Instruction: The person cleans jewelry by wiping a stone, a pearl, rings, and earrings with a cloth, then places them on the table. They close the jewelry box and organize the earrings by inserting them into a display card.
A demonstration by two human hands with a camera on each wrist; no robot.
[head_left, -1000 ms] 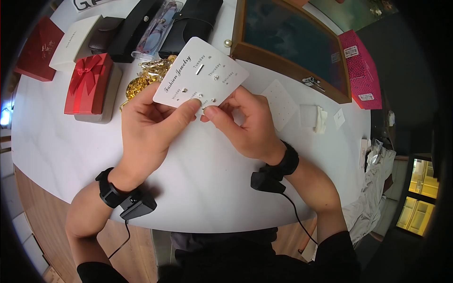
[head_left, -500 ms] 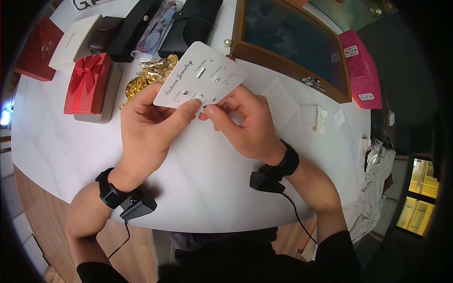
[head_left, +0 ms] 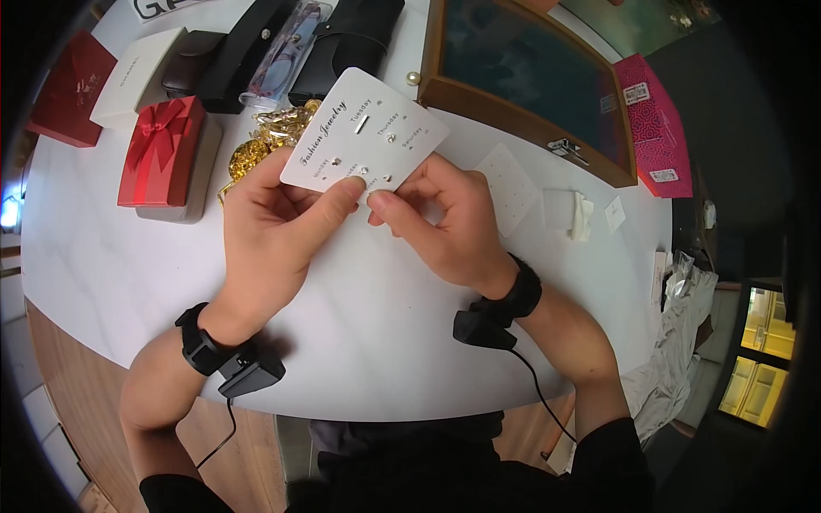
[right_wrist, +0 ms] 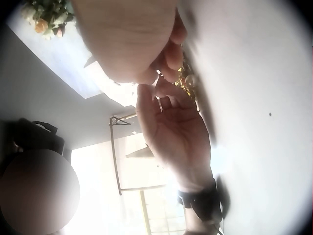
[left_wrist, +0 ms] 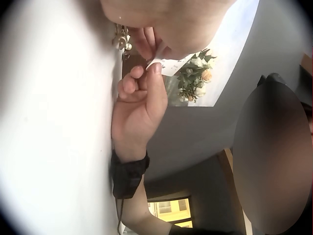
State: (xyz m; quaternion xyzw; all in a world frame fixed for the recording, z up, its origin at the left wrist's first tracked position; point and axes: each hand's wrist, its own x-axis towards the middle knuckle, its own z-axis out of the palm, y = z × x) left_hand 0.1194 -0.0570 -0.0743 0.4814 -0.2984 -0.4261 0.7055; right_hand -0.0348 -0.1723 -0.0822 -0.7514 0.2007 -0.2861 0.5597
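A white jewelry card (head_left: 363, 128) with printed weekday names and several small studs is held up over the table, tilted. My left hand (head_left: 278, 235) pinches its lower left edge, thumb on the front near the studs. My right hand (head_left: 449, 222) pinches at the lower right corner, its thumb tip close to the left thumb. In the left wrist view, the right hand (left_wrist: 139, 105) has thumb and fingers at the card's edge. Whether a small stud lies between the right fingertips is hidden.
Behind the left hand lie gold jewelry (head_left: 248, 158) and a red ribboned box (head_left: 161, 154). A wooden glass-topped case (head_left: 522, 128) stands behind the right hand, near a dotted white card (head_left: 509, 190) and a small clear bag (head_left: 560, 209). Eyewear cases (head_left: 351, 51) lie at the back.
The card has tipped slightly down and back up between the frames, and both hands have shifted a little with it. Both hands keep their hold near its lower edge.
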